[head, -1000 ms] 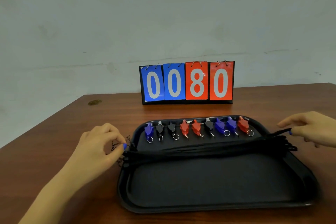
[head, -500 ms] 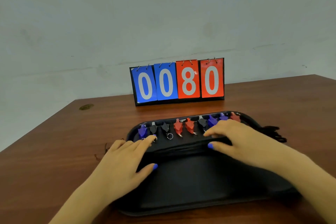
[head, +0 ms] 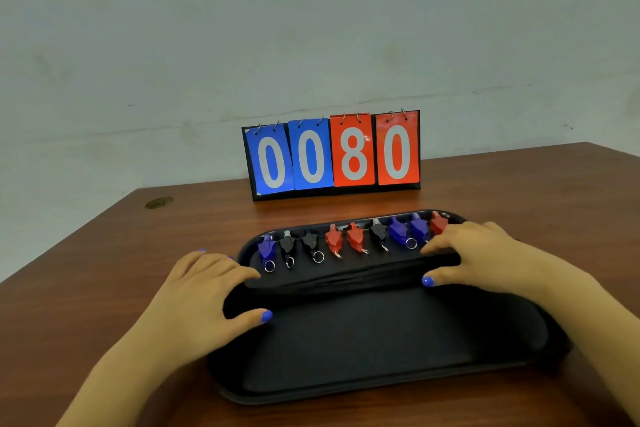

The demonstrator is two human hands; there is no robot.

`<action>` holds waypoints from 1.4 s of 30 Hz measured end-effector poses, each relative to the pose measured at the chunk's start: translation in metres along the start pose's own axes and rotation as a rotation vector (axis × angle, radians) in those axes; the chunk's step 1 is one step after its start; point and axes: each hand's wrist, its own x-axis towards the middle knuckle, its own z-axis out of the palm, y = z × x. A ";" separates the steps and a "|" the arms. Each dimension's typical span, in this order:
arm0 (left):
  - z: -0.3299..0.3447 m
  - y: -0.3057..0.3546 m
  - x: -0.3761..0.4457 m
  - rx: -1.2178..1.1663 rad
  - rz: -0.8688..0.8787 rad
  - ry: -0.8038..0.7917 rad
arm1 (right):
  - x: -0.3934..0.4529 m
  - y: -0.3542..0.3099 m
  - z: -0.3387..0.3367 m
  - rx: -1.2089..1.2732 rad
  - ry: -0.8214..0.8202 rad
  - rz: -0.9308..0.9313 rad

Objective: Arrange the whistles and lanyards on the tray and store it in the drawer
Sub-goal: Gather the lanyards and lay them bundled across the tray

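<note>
Now my left hand (head: 204, 291) and right hand (head: 481, 256) lie flat, fingers straight, pressing the lanyards (head: 346, 279) (black bundle) between them, whistles (head: 355, 237) just beyond my fingertips.

Nine small plastic whistles lie in one row along the far side of the tray. Three are purple-blue: one at the left end (head: 266, 248) and two side by side near the right end (head: 398, 231) (head: 419, 226). Three are black (head: 287, 244) (head: 309, 239) (head: 379, 231). Three are red: two in the middle (head: 333, 239) (head: 355, 236) and one at the right end (head: 438, 222), partly behind the fingers. One black rectangular plastic tray (head: 346, 395) holds them. One bundle of black cord lanyards (head: 346, 279) lies across it; its strands cannot be counted. Two bare hands (head: 204, 291) (head: 485, 256) are in view. One flip scoreboard (head: 334, 154) stands on the one brown wooden table (head: 104, 270), with four number cards: two blue, two red.
</note>
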 end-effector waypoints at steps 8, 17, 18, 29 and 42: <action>-0.001 -0.011 0.002 -0.058 -0.021 -0.068 | -0.005 0.027 -0.011 0.050 -0.063 0.112; -0.005 -0.004 0.003 -0.152 0.012 -0.098 | -0.007 0.027 -0.015 0.010 -0.090 0.156; -0.006 -0.004 0.003 -0.121 0.015 -0.091 | -0.009 0.023 -0.016 -0.016 -0.079 0.161; 0.000 0.010 -0.002 0.004 0.044 0.114 | 0.011 -0.066 -0.024 0.178 -0.159 -0.191; 0.012 0.004 0.000 -0.035 0.103 0.074 | 0.044 -0.074 -0.017 0.241 -0.292 -0.156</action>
